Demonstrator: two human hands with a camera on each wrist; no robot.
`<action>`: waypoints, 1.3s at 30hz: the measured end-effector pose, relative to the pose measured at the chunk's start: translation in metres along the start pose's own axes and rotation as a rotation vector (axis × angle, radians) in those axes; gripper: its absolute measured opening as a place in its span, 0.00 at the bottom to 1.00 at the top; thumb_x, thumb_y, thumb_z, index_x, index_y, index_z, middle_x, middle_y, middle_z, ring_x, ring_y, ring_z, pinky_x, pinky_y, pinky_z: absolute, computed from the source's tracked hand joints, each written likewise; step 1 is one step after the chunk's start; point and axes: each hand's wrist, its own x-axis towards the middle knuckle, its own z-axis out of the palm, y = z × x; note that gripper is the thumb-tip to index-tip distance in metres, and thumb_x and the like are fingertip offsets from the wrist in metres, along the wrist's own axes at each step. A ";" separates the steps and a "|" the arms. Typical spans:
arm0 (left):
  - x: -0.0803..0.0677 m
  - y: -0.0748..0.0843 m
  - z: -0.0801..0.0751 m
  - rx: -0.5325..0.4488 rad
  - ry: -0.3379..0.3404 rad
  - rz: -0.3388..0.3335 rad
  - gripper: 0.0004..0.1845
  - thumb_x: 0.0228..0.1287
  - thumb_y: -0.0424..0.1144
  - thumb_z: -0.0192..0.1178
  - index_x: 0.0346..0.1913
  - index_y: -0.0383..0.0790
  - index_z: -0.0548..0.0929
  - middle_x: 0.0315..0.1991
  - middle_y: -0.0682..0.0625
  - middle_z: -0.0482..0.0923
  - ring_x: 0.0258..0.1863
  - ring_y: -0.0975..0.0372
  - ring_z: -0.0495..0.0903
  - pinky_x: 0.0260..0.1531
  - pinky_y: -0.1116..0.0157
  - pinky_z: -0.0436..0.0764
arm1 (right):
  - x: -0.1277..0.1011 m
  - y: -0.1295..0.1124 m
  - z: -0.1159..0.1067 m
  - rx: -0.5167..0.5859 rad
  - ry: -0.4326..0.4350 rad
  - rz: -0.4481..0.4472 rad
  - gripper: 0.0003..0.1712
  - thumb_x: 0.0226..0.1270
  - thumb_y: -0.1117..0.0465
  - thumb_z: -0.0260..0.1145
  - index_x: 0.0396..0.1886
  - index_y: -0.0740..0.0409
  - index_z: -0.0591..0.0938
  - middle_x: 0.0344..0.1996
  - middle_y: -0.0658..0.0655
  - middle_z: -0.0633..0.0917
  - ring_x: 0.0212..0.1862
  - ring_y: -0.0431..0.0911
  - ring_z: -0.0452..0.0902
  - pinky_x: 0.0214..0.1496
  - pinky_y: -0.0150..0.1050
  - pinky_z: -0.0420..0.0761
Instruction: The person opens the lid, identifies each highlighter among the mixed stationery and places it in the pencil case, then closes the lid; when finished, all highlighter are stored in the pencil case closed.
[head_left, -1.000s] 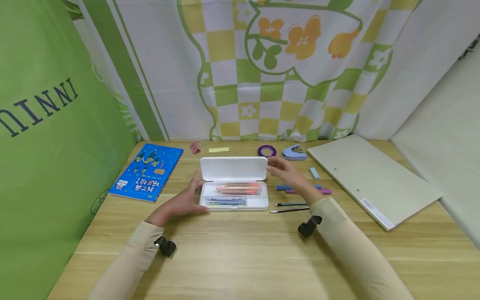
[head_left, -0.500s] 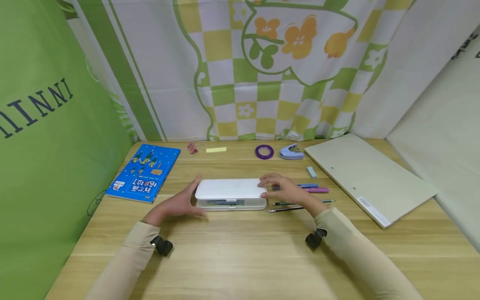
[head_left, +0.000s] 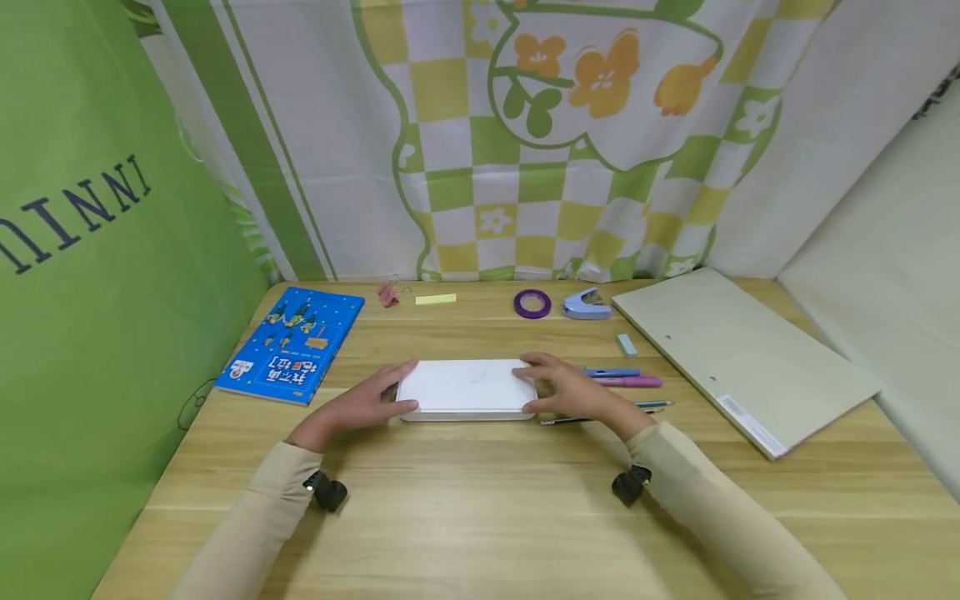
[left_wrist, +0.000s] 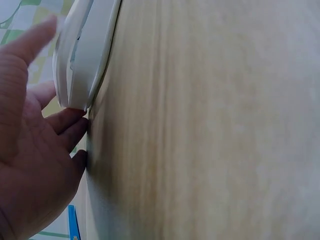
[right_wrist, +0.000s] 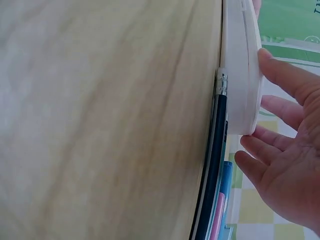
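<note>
A closed white plastic pencil case point(head_left: 467, 389) lies mid-table on the pale wooden desk point(head_left: 495, 508), the left hand point(head_left: 358, 406) and right hand point(head_left: 572, 392) touching its ends with relaxed, straight fingers. "INNI" shows on the green fabric panel point(head_left: 82, 250).

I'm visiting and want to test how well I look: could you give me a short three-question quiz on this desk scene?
1. True or false: the white pencil case has its lid down.
2. Which lies nearest the right hand? A) blue book B) pink pen C) purple tape roll
3. Fill in: the left hand touches the case's ____ end, as the head camera sees it.

Key:
1. True; it lies flat and closed on the wooden table.
2. B; the pen lies just beyond that hand.
3. Left; the right hand holds the opposite end.
</note>
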 end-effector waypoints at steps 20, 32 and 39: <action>-0.006 0.009 0.006 0.077 0.002 -0.029 0.46 0.60 0.54 0.63 0.75 0.44 0.52 0.73 0.41 0.51 0.71 0.46 0.50 0.68 0.47 0.52 | -0.007 -0.009 0.003 -0.093 -0.006 -0.052 0.35 0.56 0.57 0.72 0.62 0.66 0.73 0.65 0.72 0.65 0.66 0.66 0.60 0.65 0.58 0.62; -0.007 0.019 -0.006 0.061 -0.032 -0.061 0.47 0.65 0.54 0.57 0.75 0.36 0.44 0.74 0.38 0.44 0.73 0.46 0.45 0.68 0.49 0.50 | -0.020 -0.007 -0.016 0.049 0.013 0.000 0.36 0.65 0.54 0.65 0.68 0.63 0.66 0.67 0.71 0.61 0.67 0.66 0.57 0.62 0.61 0.65; -0.029 0.041 -0.025 0.252 0.021 -0.126 0.42 0.67 0.52 0.55 0.74 0.34 0.50 0.71 0.34 0.52 0.69 0.41 0.53 0.65 0.45 0.57 | -0.061 0.005 -0.058 -0.089 0.204 0.136 0.34 0.71 0.51 0.58 0.69 0.66 0.64 0.67 0.71 0.62 0.67 0.67 0.55 0.64 0.65 0.58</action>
